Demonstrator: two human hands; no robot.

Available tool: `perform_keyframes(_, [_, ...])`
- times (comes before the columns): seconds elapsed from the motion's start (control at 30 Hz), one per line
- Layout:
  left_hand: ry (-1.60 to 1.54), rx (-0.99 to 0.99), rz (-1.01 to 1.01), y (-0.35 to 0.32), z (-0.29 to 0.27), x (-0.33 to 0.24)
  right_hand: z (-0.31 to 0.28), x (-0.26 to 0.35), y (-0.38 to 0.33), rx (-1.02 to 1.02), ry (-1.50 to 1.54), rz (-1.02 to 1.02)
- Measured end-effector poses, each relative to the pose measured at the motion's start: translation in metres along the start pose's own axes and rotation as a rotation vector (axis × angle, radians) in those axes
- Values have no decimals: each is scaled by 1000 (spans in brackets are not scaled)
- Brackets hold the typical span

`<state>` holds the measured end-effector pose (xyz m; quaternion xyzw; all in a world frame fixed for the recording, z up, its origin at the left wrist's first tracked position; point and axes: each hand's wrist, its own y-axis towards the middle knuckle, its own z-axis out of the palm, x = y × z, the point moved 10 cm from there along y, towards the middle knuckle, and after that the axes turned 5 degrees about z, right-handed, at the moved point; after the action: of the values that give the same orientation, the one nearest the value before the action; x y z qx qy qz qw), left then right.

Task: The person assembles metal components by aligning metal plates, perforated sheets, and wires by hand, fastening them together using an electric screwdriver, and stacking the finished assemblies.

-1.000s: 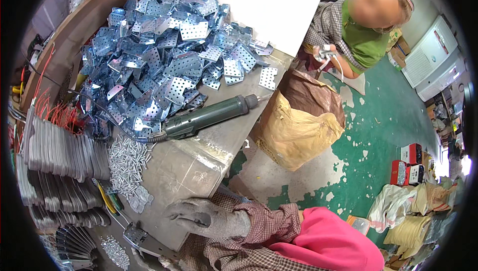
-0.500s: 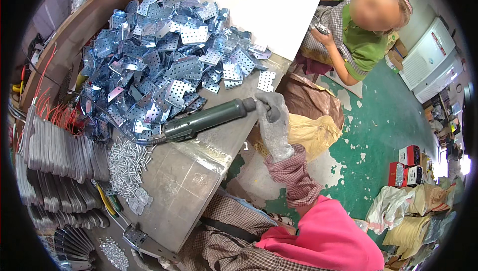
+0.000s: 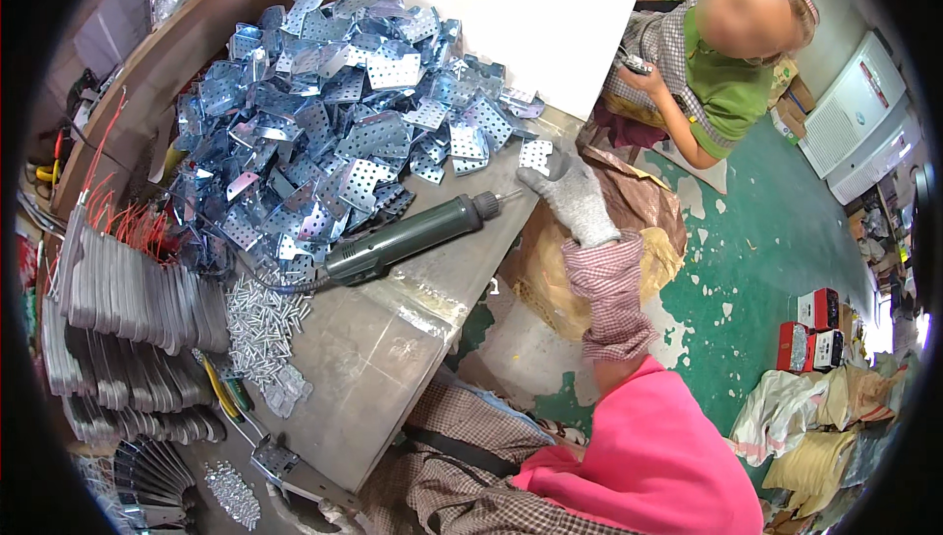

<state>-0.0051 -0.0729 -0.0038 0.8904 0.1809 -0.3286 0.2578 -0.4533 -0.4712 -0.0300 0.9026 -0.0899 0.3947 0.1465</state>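
Gloved right hand reaching to a small perforated metal plate at the near edge of the big bracket pile, fingertips touching it, grip unclear. Thin, stiff, light, likely sharp-edged: best pinched by opposite edges. Just below the pile, a green electric screwdriver on the steel table. Left hand out of view.

R hand in grey knit glove, arm stretched fwd and up, checked sleeve cover over pink sleeve (cuff bunched at wrist). Fingers curled loosely, pointing up-left. L hand not in view.
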Motion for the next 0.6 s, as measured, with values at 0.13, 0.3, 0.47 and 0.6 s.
perform_keyframes(0.13, [-30,-12,5,2,0,-5,6,-11,-3,55,292,-1])
perform_keyframes(0.3, [-47,-11,-18,2,0,-5,15,-26,-15,197,591,238])
perform_keyframes(0.47, [-56,-27,1,2,1,-4,36,-26,-38,296,949,348])
perform_keyframes(0.6, [-27,-7,-20,3,1,-7,-14,9,-62,-209,663,-51])
